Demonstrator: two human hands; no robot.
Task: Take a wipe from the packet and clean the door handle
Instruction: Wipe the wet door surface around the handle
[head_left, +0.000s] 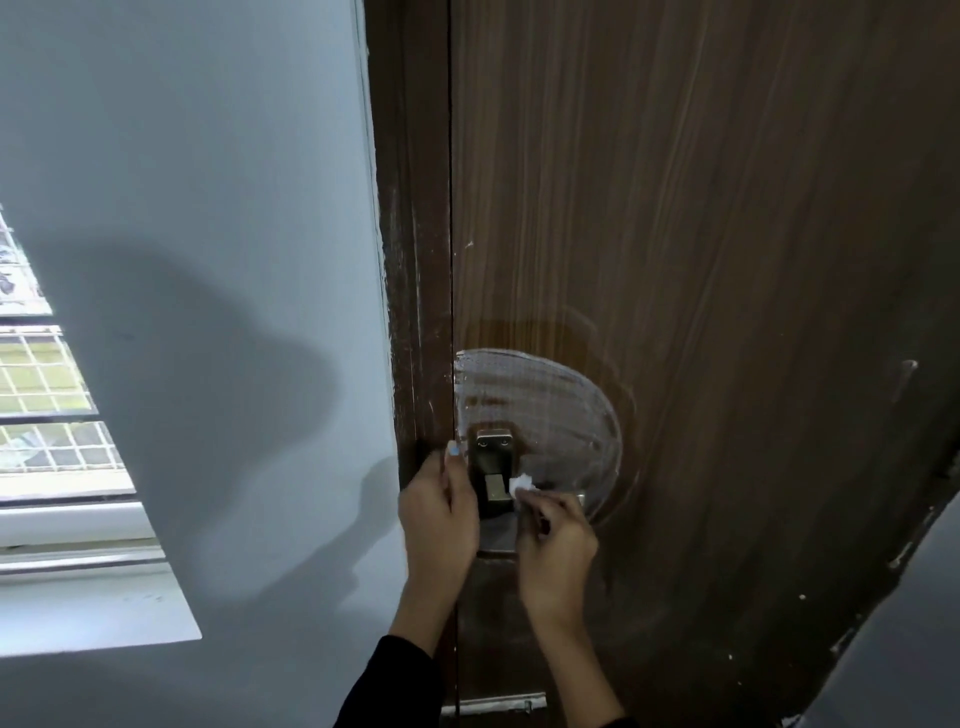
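I find nothing readable here: no lettering, brand mark, number or sign shows on the door, the metal lock plate, the wall or the white wipe.

Door: dark wood-grain finish, streaky, with a wet glossy smear above the lock. Door frame: dark wood, scuffed, flecked with white paint. Lock plate: brushed metal, dull sheen. Wipe: white, soft, crumpled. Wall: matt pale paint, smooth. Sleeve: black cloth.
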